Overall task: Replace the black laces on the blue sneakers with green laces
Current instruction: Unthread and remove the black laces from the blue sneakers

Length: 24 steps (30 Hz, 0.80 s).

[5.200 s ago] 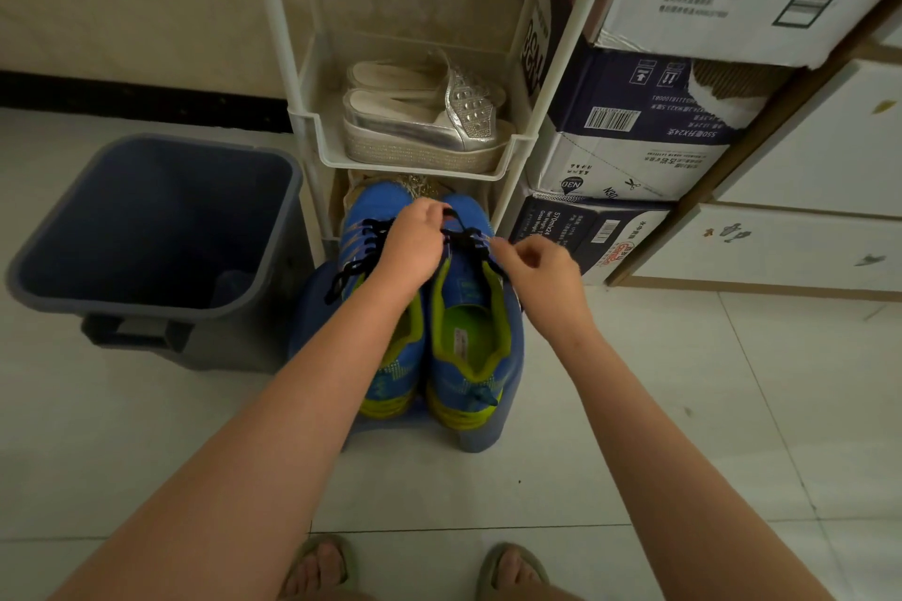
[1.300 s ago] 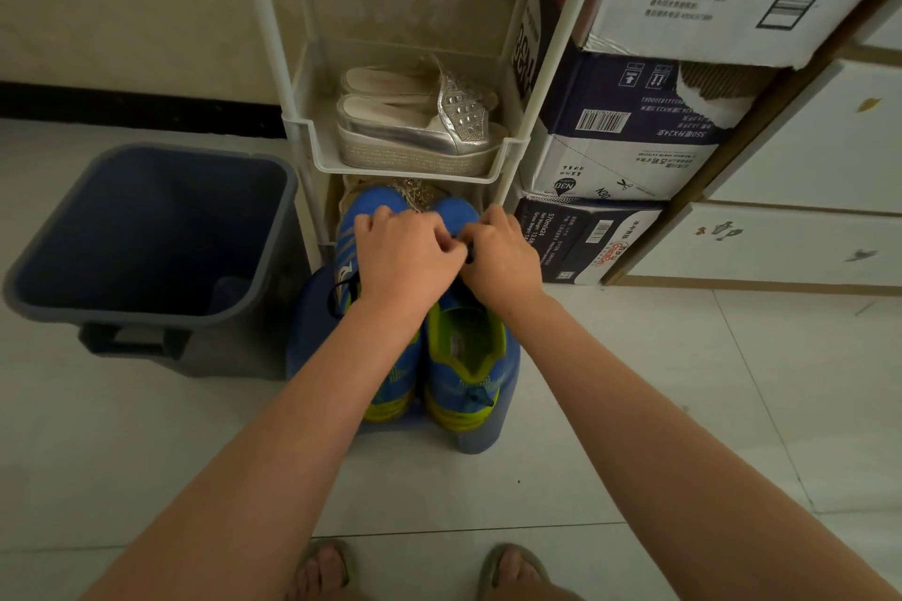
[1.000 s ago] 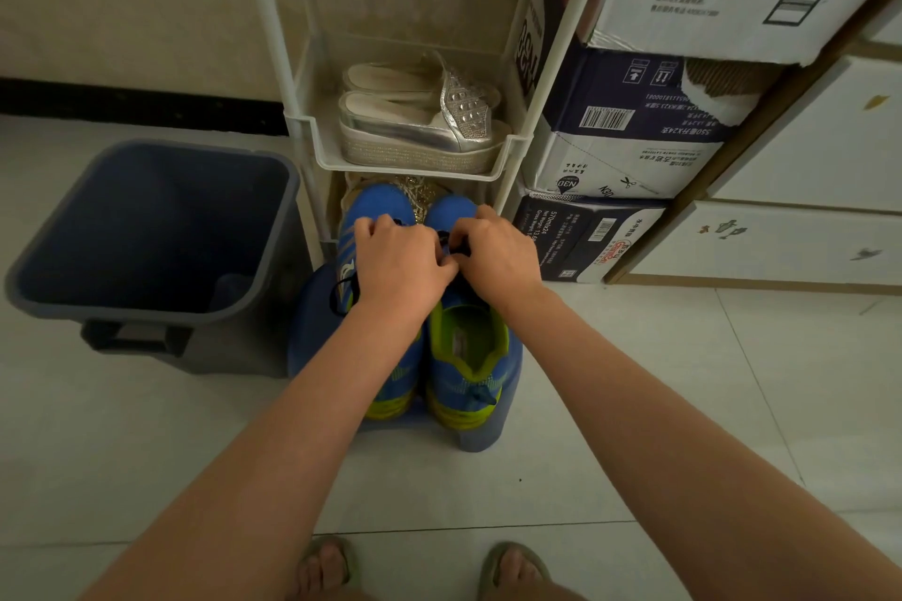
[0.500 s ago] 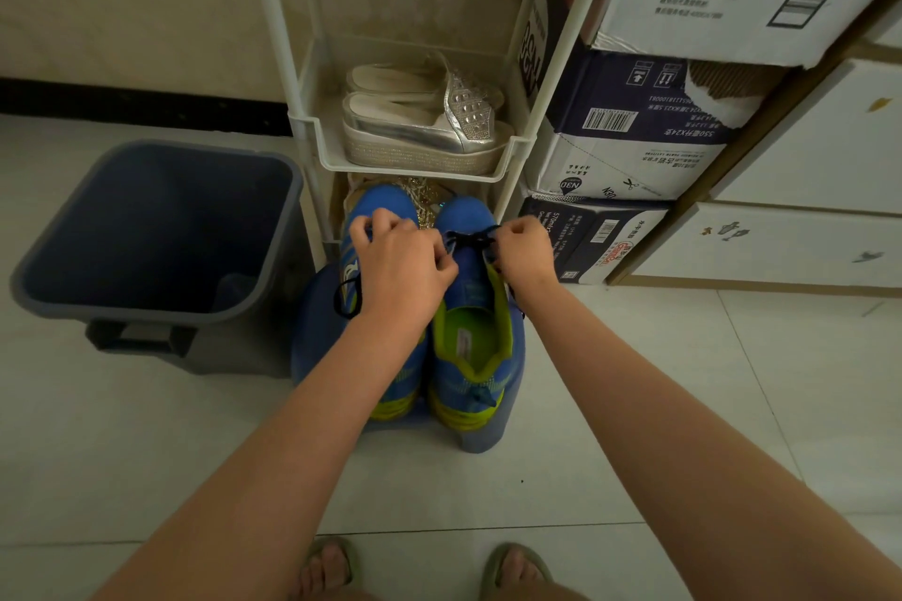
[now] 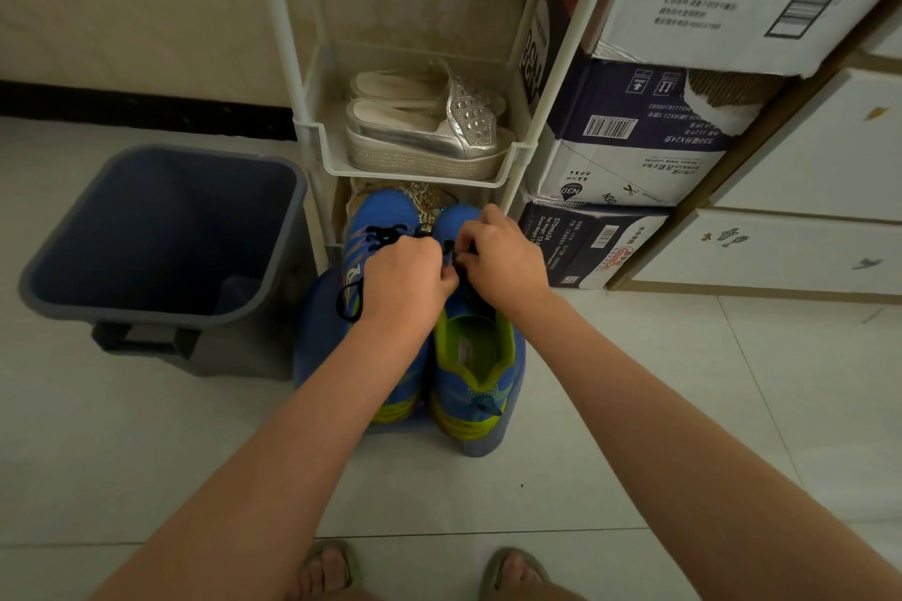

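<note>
Pinching the black lace (image 5: 450, 254) over the tongue of the right-side shoe with the left hand (image 5: 405, 283) and right hand (image 5: 502, 259), both curled tight and nearly touching, fingertips mostly hiding behind knuckles. Standing side by side as blue sneakers (image 5: 468, 356) on a low blue base (image 5: 317, 332), toes pointing toward a white shelf rack (image 5: 312, 151). Resting on pale floor tiles (image 5: 634, 405), between a dark bin (image 5: 161, 229) at left and printed cartons (image 5: 634, 137) against a white cabinet (image 5: 805, 161) at right. Holding silver platform shoes (image 5: 429, 132) on the rack's middle tray. Cutting off the top tray, the upper carton and two sandalled feet (image 5: 327, 571) at the frame edges; covering much of the left-side shoe with a forearm.
</note>
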{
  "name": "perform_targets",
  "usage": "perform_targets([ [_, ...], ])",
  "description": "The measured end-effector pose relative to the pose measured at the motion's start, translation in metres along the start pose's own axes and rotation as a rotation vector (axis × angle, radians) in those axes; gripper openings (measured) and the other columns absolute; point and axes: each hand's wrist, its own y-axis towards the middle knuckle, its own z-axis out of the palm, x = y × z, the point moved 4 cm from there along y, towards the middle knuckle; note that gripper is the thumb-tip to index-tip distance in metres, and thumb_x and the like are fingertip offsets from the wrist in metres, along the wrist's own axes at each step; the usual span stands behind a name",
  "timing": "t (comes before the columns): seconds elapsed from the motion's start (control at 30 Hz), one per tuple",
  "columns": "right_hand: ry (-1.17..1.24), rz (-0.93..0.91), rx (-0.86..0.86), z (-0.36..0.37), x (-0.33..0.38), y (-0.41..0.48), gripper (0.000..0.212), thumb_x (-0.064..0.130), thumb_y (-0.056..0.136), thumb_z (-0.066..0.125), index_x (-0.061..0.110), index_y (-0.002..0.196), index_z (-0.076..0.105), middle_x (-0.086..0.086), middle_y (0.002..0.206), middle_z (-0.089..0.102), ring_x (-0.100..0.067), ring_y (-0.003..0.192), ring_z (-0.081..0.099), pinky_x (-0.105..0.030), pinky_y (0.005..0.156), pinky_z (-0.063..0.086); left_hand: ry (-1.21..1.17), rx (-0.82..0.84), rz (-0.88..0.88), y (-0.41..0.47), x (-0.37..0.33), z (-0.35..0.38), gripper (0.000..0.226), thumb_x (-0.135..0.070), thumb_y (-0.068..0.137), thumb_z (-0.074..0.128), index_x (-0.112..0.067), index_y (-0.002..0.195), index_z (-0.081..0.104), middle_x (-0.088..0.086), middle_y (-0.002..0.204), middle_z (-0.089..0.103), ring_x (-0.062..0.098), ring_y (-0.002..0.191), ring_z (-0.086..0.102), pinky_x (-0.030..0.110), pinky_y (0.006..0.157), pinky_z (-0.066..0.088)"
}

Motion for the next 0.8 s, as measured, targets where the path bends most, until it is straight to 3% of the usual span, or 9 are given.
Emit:
perform_targets([
  [0.07, 0.395, 0.276, -0.149, -0.006, -0.017, -0.002, 0.008, 0.012, 0.093, 0.051, 0.013, 0.100, 0.056, -0.008, 0.107, 0.054, -0.024, 0.091, 0.057, -0.040, 0.075, 0.052, -0.014, -0.009, -0.011, -0.001, 0.003, 0.000, 0.026, -0.030, 0.091, 0.051, -0.010, 0.084, 0.066, 0.007, 0.078, 0.066, 0.025, 0.074, 0.063, 0.031, 0.055, 0.041],
  [0.13, 0.899, 0.619, -0.253, -0.005, -0.038, -0.008, 0.005, 0.009, 0.095, 0.046, 0.012, 0.098, 0.048, -0.011, 0.100, 0.054, -0.024, 0.074, 0.060, -0.034, 0.056, 0.057, -0.025, -0.004, -0.019, -0.001, 0.003, 0.000, 0.026, -0.031, 0.092, 0.051, -0.011, 0.089, 0.067, 0.007, 0.082, 0.067, 0.024, 0.077, 0.064, 0.031, 0.059, 0.044],
  [0.17, 1.009, 0.701, -0.249, -0.004, -0.044, -0.010, 0.005, 0.009, 0.095, 0.044, 0.013, 0.098, 0.046, -0.012, 0.103, 0.053, -0.025, 0.075, 0.061, -0.032, 0.051, 0.056, -0.032, -0.002, -0.022, -0.001, 0.002, 0.000, 0.026, -0.032, 0.092, 0.051, -0.012, 0.091, 0.067, 0.007, 0.085, 0.068, 0.025, 0.079, 0.064, 0.032, 0.061, 0.045],
  [0.23, 0.862, 0.594, -0.177, -0.006, -0.045, -0.006, 0.010, 0.009, 0.093, 0.046, 0.016, 0.100, 0.050, -0.009, 0.115, 0.049, -0.027, 0.091, 0.059, -0.038, 0.070, 0.056, -0.051, -0.002, -0.028, -0.002, 0.001, 0.001, 0.025, -0.032, 0.093, 0.051, -0.012, 0.095, 0.067, 0.007, 0.088, 0.068, 0.025, 0.082, 0.064, 0.033, 0.064, 0.046],
  [0.3, 0.661, 0.349, -0.128, -0.012, -0.032, -0.003, 0.025, 0.009, 0.091, 0.048, 0.015, 0.113, 0.056, -0.004, 0.120, 0.043, -0.020, 0.102, 0.049, -0.030, 0.090, 0.042, -0.069, -0.002, -0.034, -0.002, 0.002, 0.002, 0.025, -0.032, 0.092, 0.052, -0.012, 0.095, 0.067, 0.006, 0.089, 0.068, 0.025, 0.083, 0.064, 0.033, 0.065, 0.047],
  [0.37, 0.397, 0.126, -0.105, -0.014, -0.018, -0.002, 0.029, 0.012, 0.087, 0.054, 0.018, 0.114, 0.062, -0.003, 0.119, 0.043, -0.019, 0.108, 0.037, -0.023, 0.095, 0.027, -0.083, -0.004, -0.044, -0.002, 0.003, 0.003, 0.025, -0.033, 0.092, 0.053, -0.012, 0.095, 0.067, 0.006, 0.089, 0.068, 0.025, 0.084, 0.064, 0.033, 0.064, 0.045],
  [0.47, -0.004, -0.112, -0.131, -0.013, -0.001, -0.005, 0.027, 0.020, 0.079, 0.064, 0.018, 0.106, 0.065, -0.007, 0.120, 0.043, -0.028, 0.113, 0.034, -0.033, 0.096, 0.029, -0.096, -0.007, -0.052, -0.002, 0.003, 0.002, 0.026, -0.034, 0.091, 0.053, -0.013, 0.094, 0.068, 0.005, 0.090, 0.068, 0.024, 0.084, 0.064, 0.033, 0.063, 0.044],
  [0.6, -0.204, -0.138, -0.048, -0.005, 0.004, -0.006, 0.024, 0.027, 0.085, 0.061, 0.015, 0.106, 0.063, -0.007, 0.120, 0.047, -0.030, 0.114, 0.036, -0.035, 0.093, 0.030, -0.128, -0.008, -0.077, -0.003, 0.004, 0.001, 0.025, -0.035, 0.091, 0.054, -0.015, 0.094, 0.069, 0.004, 0.089, 0.069, 0.023, 0.084, 0.064, 0.030, 0.061, 0.041],
  [0.8, -0.249, -0.123, 0.001, -0.003, 0.005, -0.003, 0.023, 0.027, 0.091, 0.055, 0.018, 0.111, 0.063, -0.005, 0.116, 0.056, -0.027, 0.116, 0.040, -0.032, 0.093, 0.030, -0.205, -0.023, -0.113, -0.007, 0.005, 0.001, 0.024, -0.034, 0.090, 0.056, -0.014, 0.091, 0.070, 0.002, 0.083, 0.069, 0.021, 0.081, 0.064, 0.035, 0.067, 0.049],
])
